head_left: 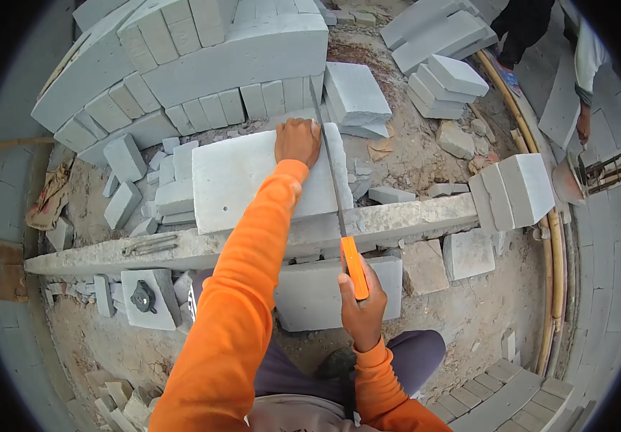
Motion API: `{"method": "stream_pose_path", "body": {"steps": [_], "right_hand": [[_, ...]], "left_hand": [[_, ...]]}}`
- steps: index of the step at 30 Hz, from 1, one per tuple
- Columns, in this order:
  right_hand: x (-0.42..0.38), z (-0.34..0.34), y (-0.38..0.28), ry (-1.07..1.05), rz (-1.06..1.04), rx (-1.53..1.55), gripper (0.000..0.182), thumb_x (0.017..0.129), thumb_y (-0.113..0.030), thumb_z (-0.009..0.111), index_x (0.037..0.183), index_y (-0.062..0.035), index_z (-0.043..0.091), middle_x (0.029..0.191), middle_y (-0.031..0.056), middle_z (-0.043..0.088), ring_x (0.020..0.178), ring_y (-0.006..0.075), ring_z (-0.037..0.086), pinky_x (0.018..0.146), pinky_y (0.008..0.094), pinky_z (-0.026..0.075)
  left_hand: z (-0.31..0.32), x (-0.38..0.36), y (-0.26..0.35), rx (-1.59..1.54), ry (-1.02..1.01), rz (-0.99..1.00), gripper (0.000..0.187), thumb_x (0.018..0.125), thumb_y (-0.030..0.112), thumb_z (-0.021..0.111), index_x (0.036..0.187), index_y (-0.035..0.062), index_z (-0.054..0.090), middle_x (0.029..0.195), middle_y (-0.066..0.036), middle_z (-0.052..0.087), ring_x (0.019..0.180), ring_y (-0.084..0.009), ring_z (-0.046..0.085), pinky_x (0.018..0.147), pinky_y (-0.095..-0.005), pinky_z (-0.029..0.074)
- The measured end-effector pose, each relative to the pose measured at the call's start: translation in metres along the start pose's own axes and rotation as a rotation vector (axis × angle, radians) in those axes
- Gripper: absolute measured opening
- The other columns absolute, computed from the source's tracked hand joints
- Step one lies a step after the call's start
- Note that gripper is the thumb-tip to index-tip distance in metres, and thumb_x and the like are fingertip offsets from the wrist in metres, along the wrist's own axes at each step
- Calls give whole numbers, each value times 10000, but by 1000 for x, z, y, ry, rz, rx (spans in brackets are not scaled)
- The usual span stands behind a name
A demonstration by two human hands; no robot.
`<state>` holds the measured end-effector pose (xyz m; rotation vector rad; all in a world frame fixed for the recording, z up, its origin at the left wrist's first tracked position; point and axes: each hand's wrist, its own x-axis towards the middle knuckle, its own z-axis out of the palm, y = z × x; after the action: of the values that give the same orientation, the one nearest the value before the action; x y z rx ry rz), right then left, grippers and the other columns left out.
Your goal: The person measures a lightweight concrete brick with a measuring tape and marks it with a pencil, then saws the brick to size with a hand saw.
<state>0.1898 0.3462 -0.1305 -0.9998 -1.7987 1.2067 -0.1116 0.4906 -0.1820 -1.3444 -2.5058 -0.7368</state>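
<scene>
My right hand [364, 309] is wrapped round the orange handle of a hand saw [333, 164]. Its long blade points away from me, across the right part of a pale lightweight concrete block [242, 180]. The block lies flat over a concrete beam. My left hand [298, 142] is closed at the block's far edge, just left of the blade, its fingertips hidden. Below the beam, in front of me, another block [307, 291] stands close to my right hand.
Stacked blocks [253, 54] rise behind, with offcuts [124, 158] at left. The concrete beam [411, 218] runs across. A black tape measure [143, 297] sits on a block. Bamboo poles [557, 266] lie at right, where another person's hand [583, 126] is near a trowel-like tool.
</scene>
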Motion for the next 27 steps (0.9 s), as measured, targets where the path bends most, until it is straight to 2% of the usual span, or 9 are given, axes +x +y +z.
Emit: {"method": "stream_pose_path", "body": {"steps": [4, 8, 13, 15, 18, 21, 24, 25, 27], "right_hand": [[-25, -8, 8, -64, 43, 63, 483, 990, -189, 660, 1386, 61, 542, 1067, 150, 712, 881, 181, 661, 833, 304, 530], [-20, 5, 6, 85, -48, -98, 416, 997, -171, 633, 1341, 57, 580, 999, 176, 720, 827, 223, 697, 781, 329, 547], [-9, -1, -22, 52, 96, -93, 343, 990, -144, 624, 1281, 37, 627, 937, 211, 725, 782, 292, 739, 704, 355, 557], [-10, -3, -23, 52, 40, -99, 348, 983, -161, 636, 1280, 19, 633, 939, 221, 721, 790, 334, 733, 689, 372, 558], [-10, -6, -13, 121, -3, -48, 371, 973, -208, 653, 1289, -15, 635, 904, 234, 709, 780, 408, 700, 653, 413, 553], [-12, -9, -12, 92, 36, -63, 407, 972, -257, 657, 1313, -36, 624, 842, 237, 698, 751, 423, 692, 637, 442, 550], [-15, -6, -7, 69, 62, -100, 428, 976, -280, 650, 1334, -48, 610, 809, 240, 693, 730, 439, 680, 628, 465, 548], [-15, -5, -6, 92, 75, -82, 415, 978, -290, 647, 1329, -70, 621, 750, 235, 678, 703, 446, 668, 616, 485, 540], [-17, -10, -6, 11, 107, -108, 496, 977, -316, 652, 1367, -23, 563, 880, 266, 693, 777, 445, 691, 664, 470, 563]], "left_hand": [[0, -9, 7, -58, 14, 26, 332, 1012, 242, 482, 906, 38, 722, 962, -123, 711, 990, -311, 621, 924, -437, 441], [-3, -7, 10, -70, 39, -3, 320, 1009, 240, 480, 912, 39, 710, 966, -129, 706, 981, -318, 619, 917, -438, 446], [-1, -10, 12, 0, 50, -28, 284, 1004, 240, 483, 926, 61, 690, 956, -115, 686, 989, -290, 617, 923, -410, 444], [4, -9, 10, -108, 102, 9, 250, 991, 224, 496, 944, 50, 669, 979, -129, 671, 989, -322, 605, 928, -446, 448], [2, -13, 7, -206, 46, 42, 224, 980, 179, 518, 972, 17, 674, 981, -175, 646, 990, -380, 579, 921, -479, 445], [5, -14, -3, -193, 51, 138, 229, 989, 185, 521, 962, 8, 664, 966, -183, 639, 967, -395, 584, 895, -490, 449], [3, -14, 4, -130, 45, 121, 244, 995, 190, 509, 967, 1, 660, 962, -192, 635, 965, -398, 583, 882, -493, 449], [1, -15, 6, -90, 40, 102, 248, 997, 191, 505, 971, -1, 659, 961, -194, 635, 965, -398, 583, 877, -493, 448], [-3, -16, 11, -83, 27, 92, 260, 998, 200, 503, 978, -4, 663, 966, -193, 638, 986, -389, 586, 942, -486, 444]]}}
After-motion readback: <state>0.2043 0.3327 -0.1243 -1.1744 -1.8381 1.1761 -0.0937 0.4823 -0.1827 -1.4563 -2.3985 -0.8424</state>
